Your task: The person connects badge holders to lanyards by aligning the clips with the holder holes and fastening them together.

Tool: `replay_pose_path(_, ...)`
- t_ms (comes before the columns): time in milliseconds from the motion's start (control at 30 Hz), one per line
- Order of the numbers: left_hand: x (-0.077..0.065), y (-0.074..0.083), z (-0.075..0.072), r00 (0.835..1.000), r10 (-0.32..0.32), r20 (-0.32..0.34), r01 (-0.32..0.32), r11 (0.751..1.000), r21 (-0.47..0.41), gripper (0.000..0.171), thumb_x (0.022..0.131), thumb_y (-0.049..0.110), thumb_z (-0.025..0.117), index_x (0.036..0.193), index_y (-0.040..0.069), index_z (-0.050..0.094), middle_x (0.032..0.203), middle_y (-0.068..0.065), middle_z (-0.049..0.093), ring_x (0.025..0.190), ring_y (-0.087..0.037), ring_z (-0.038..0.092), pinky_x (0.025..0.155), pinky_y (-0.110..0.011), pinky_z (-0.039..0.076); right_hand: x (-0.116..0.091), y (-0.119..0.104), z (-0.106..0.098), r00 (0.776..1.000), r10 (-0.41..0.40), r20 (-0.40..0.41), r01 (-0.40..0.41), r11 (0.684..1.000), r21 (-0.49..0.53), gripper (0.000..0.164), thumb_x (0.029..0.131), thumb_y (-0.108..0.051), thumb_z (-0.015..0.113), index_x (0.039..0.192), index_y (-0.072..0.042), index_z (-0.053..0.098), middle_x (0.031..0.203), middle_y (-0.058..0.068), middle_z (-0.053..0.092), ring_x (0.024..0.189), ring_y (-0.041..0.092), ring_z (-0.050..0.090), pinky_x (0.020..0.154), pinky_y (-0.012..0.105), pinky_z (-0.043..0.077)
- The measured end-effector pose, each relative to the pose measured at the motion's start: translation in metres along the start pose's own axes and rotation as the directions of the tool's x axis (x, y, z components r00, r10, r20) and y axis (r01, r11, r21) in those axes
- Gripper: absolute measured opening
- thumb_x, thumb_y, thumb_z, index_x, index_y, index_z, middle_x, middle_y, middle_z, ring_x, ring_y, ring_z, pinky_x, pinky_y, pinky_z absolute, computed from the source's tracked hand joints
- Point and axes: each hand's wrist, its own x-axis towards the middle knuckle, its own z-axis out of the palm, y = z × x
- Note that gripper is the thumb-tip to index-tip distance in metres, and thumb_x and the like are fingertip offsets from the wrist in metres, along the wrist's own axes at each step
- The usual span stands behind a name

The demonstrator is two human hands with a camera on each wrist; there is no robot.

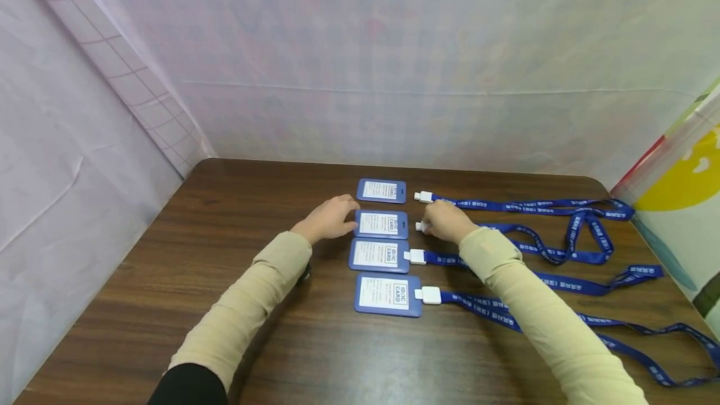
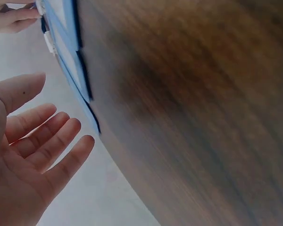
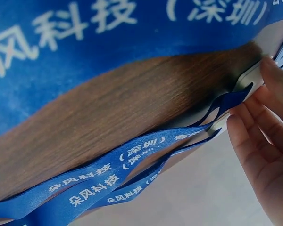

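My right hand (image 1: 447,220) pinches the white clip (image 1: 420,226) of a blue lanyard (image 1: 509,227) between thumb and fingertips. That clip lies just right of the slotted end of a blue-framed ID card holder (image 1: 382,224), second from the back. At this holder's left edge is my left hand (image 1: 328,217); in the left wrist view its fingers (image 2: 68,157) are spread and hold nothing. Behind lies another card holder (image 1: 381,190), with a lanyard clip (image 1: 424,197) apart from it on the right. In the right wrist view, lanyard ribbon (image 3: 94,181) trails from the fingers.
Nearer me lie two more card holders, one (image 1: 378,254) with a white clip (image 1: 417,257) at its slot, another (image 1: 388,294) with its clip (image 1: 430,295) likewise. Lanyard loops (image 1: 647,272) spread toward the right edge of the wooden table (image 1: 185,280). A pale curtain (image 1: 394,124) hangs behind.
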Motion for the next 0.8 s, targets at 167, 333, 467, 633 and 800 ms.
replay_pose_path(167,0.011,0.002,0.002,0.996,0.005,0.084,-0.009,0.999,0.042,0.04,0.085,0.021,0.063,0.115,-0.004,0.057,0.116,-0.017,0.054,0.107,-0.028,0.052,0.093,-0.037,0.041,0.0,0.001,0.001,1.0,0.005,0.002,-0.005,1.0,-0.01,0.007,0.07,-0.005,0.071,0.064,-0.004,0.067,0.06,0.0,0.054,0.055,0.016,0.047,0.058,0.034,0.046)
replay_pose_path(333,0.019,0.005,0.006,0.99,-0.018,0.14,0.006,0.996,0.09,0.047,0.085,0.028,0.062,0.118,-0.004,0.055,0.118,-0.017,0.052,0.108,-0.027,0.052,0.093,-0.036,0.041,0.001,0.0,0.001,1.0,0.022,0.011,-0.022,1.0,-0.023,0.007,0.07,-0.006,0.072,0.065,-0.005,0.067,0.06,0.0,0.054,0.056,0.017,0.048,0.06,0.035,0.047)
replay_pose_path(467,0.022,0.005,0.009,0.987,-0.03,0.156,0.009,0.991,0.136,0.048,0.085,0.035,0.061,0.116,-0.001,0.058,0.112,-0.014,0.053,0.102,-0.024,0.053,0.088,-0.035,0.043,0.0,0.0,0.002,1.0,0.023,0.01,-0.023,0.999,-0.03,0.004,0.071,-0.006,0.072,0.069,-0.004,0.069,0.063,0.001,0.056,0.059,0.018,0.05,0.062,0.035,0.048)
replay_pose_path(633,0.024,0.004,0.011,0.987,-0.038,0.159,0.012,0.987,0.158,0.05,0.083,0.04,0.064,0.115,0.001,0.06,0.108,-0.011,0.053,0.099,-0.023,0.052,0.085,-0.035,0.044,-0.001,-0.001,0.001,0.999,0.027,0.017,-0.026,0.999,-0.046,0.005,0.072,-0.007,0.072,0.073,-0.003,0.07,0.067,0.003,0.058,0.063,0.019,0.053,0.064,0.036,0.049)
replay_pose_path(800,0.024,0.006,0.011,0.986,-0.051,0.158,0.024,0.986,0.167,0.052,0.082,0.04,0.065,0.115,0.002,0.06,0.105,-0.01,0.052,0.097,-0.022,0.051,0.083,-0.034,0.045,-0.002,0.0,0.0,1.0,0.008,0.016,-0.007,0.998,-0.066,0.006,0.073,-0.008,0.072,0.071,-0.004,0.069,0.065,0.003,0.057,0.061,0.019,0.053,0.061,0.035,0.048)
